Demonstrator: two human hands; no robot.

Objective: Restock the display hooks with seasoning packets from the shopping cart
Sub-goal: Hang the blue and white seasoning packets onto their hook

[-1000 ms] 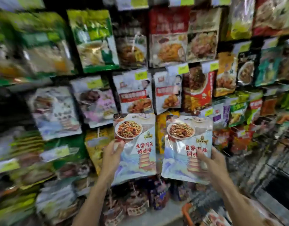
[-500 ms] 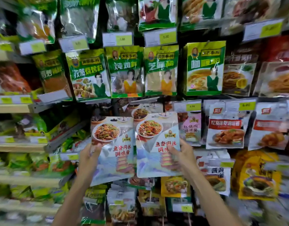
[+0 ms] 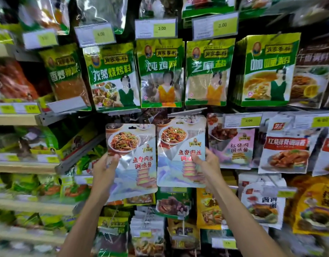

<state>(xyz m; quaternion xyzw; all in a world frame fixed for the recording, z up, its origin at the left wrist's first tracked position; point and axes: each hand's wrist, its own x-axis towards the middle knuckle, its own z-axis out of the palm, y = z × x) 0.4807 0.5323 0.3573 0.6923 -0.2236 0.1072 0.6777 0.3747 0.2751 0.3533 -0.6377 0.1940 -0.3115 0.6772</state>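
I hold two matching seasoning packets up against the display, each pale blue with a plate of shredded pork and red lettering. My left hand [image 3: 104,169] grips the left packet [image 3: 134,160] by its left edge, thumb on the front. My right hand [image 3: 206,167] grips the right packet [image 3: 178,151] at its right side. The right packet sits higher, its top reaching under a row of green packets [image 3: 161,73]. The left packet's hang hole shows at its top. The hook behind them is hidden. The shopping cart is out of view.
Hanging packets fill the wall: a pink-lilac packet [image 3: 234,145] and white-red ones [image 3: 286,151] to the right, yellow and dark packets below. Yellow price tags [image 3: 249,120] stick out above the rows. Wooden shelves [image 3: 15,119] with green bags stand at the left.
The view swung from the lower shelves up to the green row. Both hands carried the packets up and left along the display; the right packet now sits higher than the left.
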